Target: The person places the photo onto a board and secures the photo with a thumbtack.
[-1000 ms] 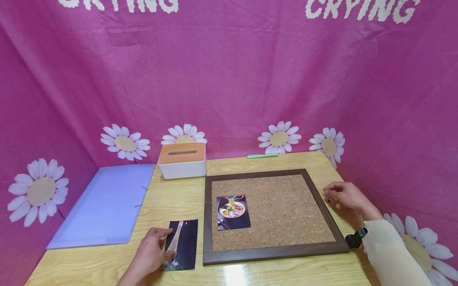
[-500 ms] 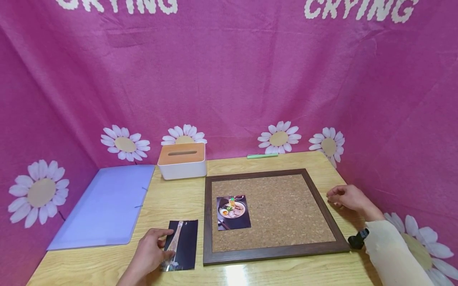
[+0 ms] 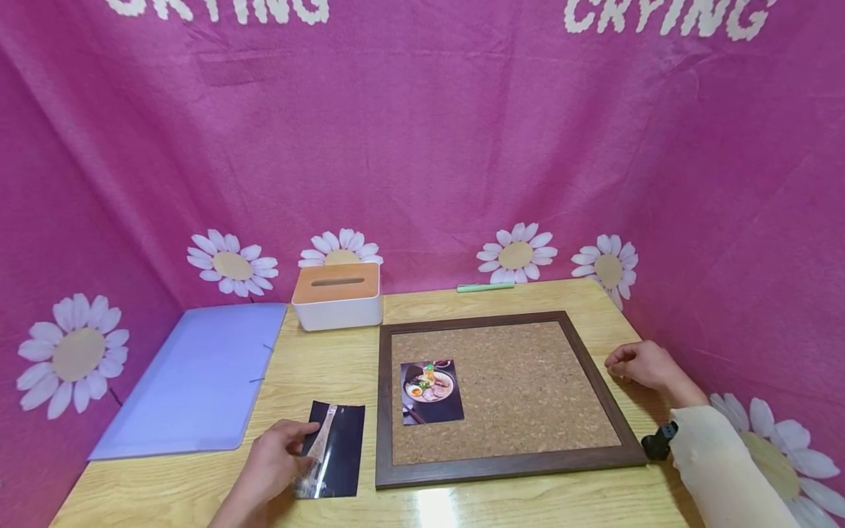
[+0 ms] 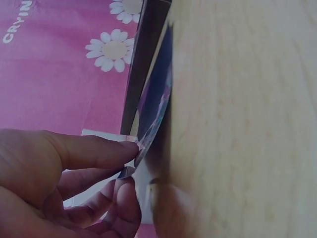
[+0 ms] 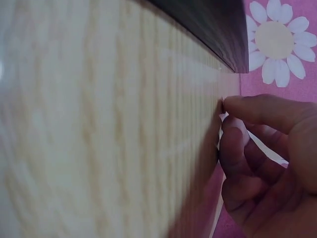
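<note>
My left hand [image 3: 269, 458] pinches the left edge of a dark photo [image 3: 342, 447] with a pale tower-like shape on it. In the left wrist view, thumb and finger grip one edge of the photo [image 4: 157, 94], which bends up off the table at that side. A cork board [image 3: 521, 389] in a dark wood frame lies just right of it. On its left part is a second photo [image 3: 429, 392], of a bowl of ramen. My right hand [image 3: 650, 364] rests on the table beyond the board's right side, fingers loosely curled; I see nothing held in the right wrist view.
A translucent lilac folder [image 3: 191, 378] lies at the left of the wooden table [image 3: 317, 367]. Behind stand a white tissue box [image 3: 338, 312] with a wooden lid and a green pen [image 3: 485, 287]. Pink cloth [image 3: 422, 147] with daisies encloses the back and sides.
The left hand now lifts the near-left edge of the dark photo, which bows and catches light. The right hand has shifted slightly right, away from the board's frame.
</note>
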The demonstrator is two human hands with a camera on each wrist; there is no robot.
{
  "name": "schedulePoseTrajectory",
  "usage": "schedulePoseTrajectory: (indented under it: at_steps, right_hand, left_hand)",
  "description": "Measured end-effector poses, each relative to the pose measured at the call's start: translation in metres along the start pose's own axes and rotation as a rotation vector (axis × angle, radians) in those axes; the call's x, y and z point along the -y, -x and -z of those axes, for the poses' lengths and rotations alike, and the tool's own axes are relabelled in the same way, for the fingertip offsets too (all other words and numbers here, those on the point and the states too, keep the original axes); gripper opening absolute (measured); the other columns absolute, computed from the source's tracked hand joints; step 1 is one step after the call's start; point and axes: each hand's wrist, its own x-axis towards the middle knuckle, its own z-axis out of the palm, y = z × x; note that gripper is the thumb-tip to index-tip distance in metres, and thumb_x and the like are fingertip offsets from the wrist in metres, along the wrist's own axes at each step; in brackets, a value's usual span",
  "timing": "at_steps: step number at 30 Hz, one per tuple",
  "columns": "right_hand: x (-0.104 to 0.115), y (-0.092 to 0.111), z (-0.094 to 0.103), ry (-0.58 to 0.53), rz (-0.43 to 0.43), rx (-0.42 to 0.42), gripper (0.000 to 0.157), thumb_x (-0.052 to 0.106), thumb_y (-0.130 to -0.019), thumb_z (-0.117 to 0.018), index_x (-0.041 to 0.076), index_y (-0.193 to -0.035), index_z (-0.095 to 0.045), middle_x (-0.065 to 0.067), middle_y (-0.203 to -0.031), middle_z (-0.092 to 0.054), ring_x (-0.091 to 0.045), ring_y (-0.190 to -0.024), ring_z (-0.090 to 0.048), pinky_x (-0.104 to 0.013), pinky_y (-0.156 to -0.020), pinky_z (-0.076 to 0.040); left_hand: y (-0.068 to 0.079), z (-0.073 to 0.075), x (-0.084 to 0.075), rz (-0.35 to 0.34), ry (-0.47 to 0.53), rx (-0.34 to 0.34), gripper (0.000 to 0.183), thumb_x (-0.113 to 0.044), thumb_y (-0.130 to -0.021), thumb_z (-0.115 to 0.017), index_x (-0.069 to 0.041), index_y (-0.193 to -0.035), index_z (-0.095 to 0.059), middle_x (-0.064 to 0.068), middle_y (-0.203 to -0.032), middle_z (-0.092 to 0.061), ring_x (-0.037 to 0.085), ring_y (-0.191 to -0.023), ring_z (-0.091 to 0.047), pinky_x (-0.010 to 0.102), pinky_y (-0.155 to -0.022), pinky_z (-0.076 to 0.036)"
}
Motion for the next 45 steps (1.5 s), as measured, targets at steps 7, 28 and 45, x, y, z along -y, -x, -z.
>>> schedulePoseTrajectory:
  at_steps: [7,28,45]
  right_hand:
    - [0.003,0.004,0.006,0.003,0.006,-0.005,0.01,0.012,-0.091,-0.068,0.005,-0.091,-0.075,-0.003,-0.08,-0.072,-0.013,-0.069,-0.058,-0.028,-0.059,-0.045]
    - [0.044,0.005,0.036,-0.096,0.104,-0.096,0.017,0.018,-0.095,-0.067,0.002,-0.099,-0.069,-0.01,-0.086,-0.072,-0.015,-0.072,-0.066,-0.033,-0.06,-0.056]
    - [0.095,-0.003,0.039,-0.201,0.156,-0.022,0.021,0.015,-0.096,-0.065,-0.003,-0.107,-0.07,-0.017,-0.093,-0.075,-0.012,-0.075,-0.072,-0.028,-0.066,-0.06]
  left_hand:
    - [-0.002,0.008,0.0,0.088,0.189,0.059,0.052,0.013,-0.073,-0.077,-0.005,-0.122,-0.071,0.019,-0.128,-0.063,0.022,-0.095,-0.065,0.023,-0.066,-0.051]
    - [-0.029,0.002,-0.048,-0.017,0.436,0.066,0.052,-0.003,-0.079,-0.082,-0.012,-0.128,-0.068,0.009,-0.133,-0.061,0.013,-0.091,-0.065,0.021,-0.067,-0.053]
    - [-0.06,-0.045,-0.117,-0.183,0.417,0.147,0.043,-0.012,-0.088,-0.075,-0.014,-0.13,-0.067,0.009,-0.119,-0.061,0.015,-0.085,-0.062,0.033,-0.068,-0.056]
